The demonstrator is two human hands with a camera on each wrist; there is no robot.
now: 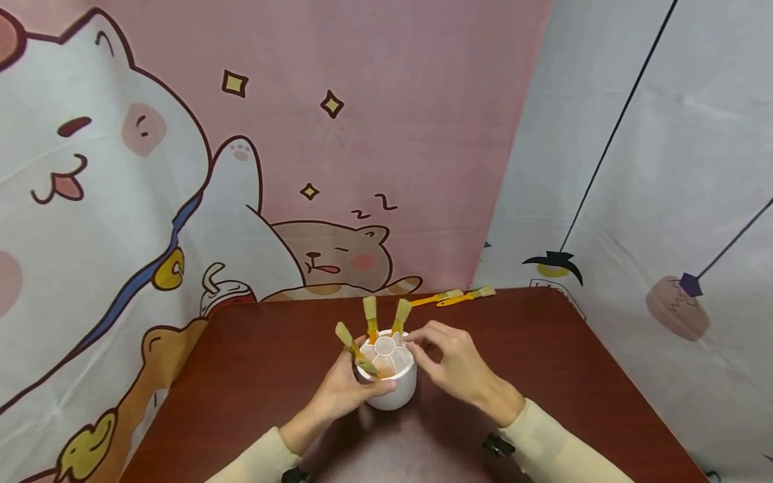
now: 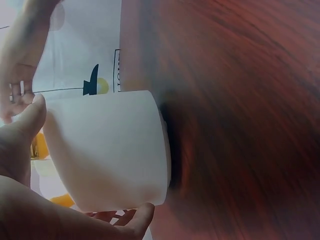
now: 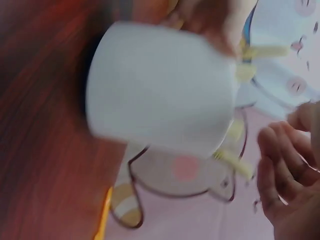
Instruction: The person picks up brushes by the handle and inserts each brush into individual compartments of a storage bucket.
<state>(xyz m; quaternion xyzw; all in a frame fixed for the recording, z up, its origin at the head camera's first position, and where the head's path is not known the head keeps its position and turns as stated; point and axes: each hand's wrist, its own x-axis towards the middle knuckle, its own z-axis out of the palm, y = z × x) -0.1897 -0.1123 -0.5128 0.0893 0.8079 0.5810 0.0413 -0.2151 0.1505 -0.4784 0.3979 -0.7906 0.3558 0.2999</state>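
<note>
1. Cream sleeves (image 1: 561, 448) are closest to us; they reach over the near part of the brown desk (image 1: 272, 362), with one bare hand at the end of each;
2. White cup (image 1: 395, 397) is about halfway between the desk's left and right edges; its flower-shaped top (image 1: 384, 346) has spaces around a round middle;
3. Left hand (image 1: 345, 389) holds the cup from the left; its thumb presses the near side and its fingers bend around the other side;
4. Right hand (image 1: 453, 355) is by the cup's right rim; its thumb and first finger come close together there; I cannot tell if they pinch anything;
5. Four brushes (image 1: 370, 308) poke out of the cup, hairy ends up, on its left and far sides; the nearest one seems to lean low;
6. Two more brushes (image 1: 465, 298) lie by the desk's far edge, toward the far right corner;
7. I think the work is more than half done; four brushes are in, and the two on the desk look left over;
8. Some parts are hard to see; most brush handles hide inside the cup, the right wrist view is blurry, and the desk's near edge is cut off; dark shadow hides whether the cup's bottom touches the desk.
</note>
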